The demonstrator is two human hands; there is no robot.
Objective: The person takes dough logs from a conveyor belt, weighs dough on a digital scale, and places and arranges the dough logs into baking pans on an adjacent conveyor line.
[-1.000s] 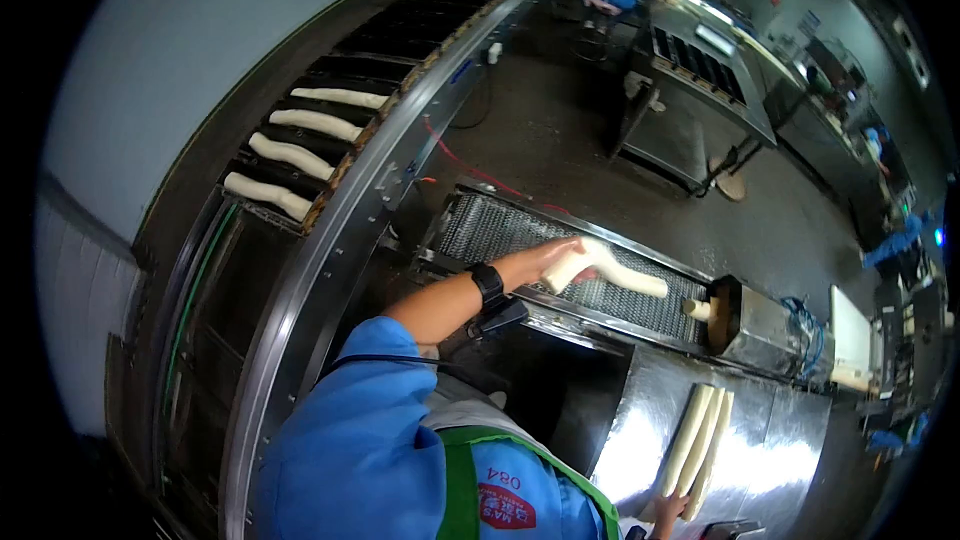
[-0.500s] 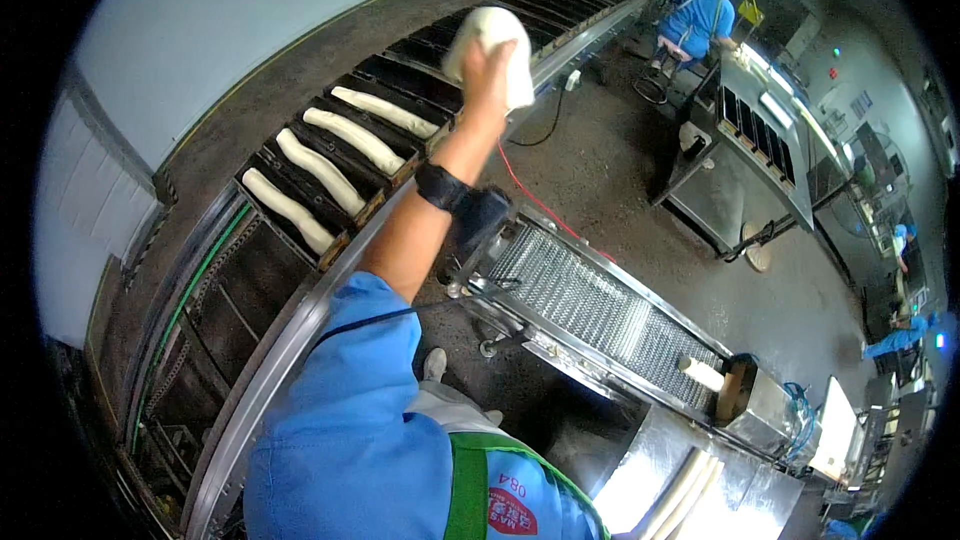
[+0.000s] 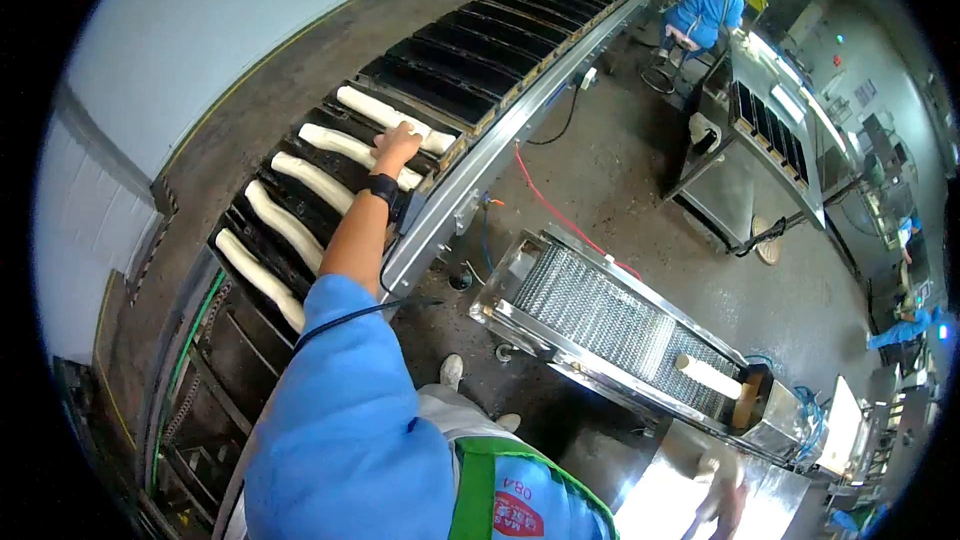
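Note:
My left hand (image 3: 397,146), with a dark band on its wrist, rests on a dough strip (image 3: 362,105) lying in a long black baking tin. Its fingers look spread against the dough, near the strip's front end. A second dough strip (image 3: 328,141) lies beside it, partly hidden by the hand. More dough strips (image 3: 262,275) fill the tins closer to me. Over the shiny metal table (image 3: 640,475) my right hand (image 3: 728,502) is smeared by motion. A pale shape, perhaps dough, shows beside it, but the blur hides whether the hand holds it.
Black tins (image 3: 480,45) line the conveyor (image 3: 520,130) farther away. A mesh belt (image 3: 610,310) carries a dough roll (image 3: 710,376) towards a metal machine housing (image 3: 775,415). A red cable (image 3: 545,202) crosses the floor. A co-worker in blue (image 3: 705,8) sits by a steel table (image 3: 735,185).
My left hand has come down, and the dough it held now lies in the tin. The filled tins have shifted left. My right hand has entered above the metal table.

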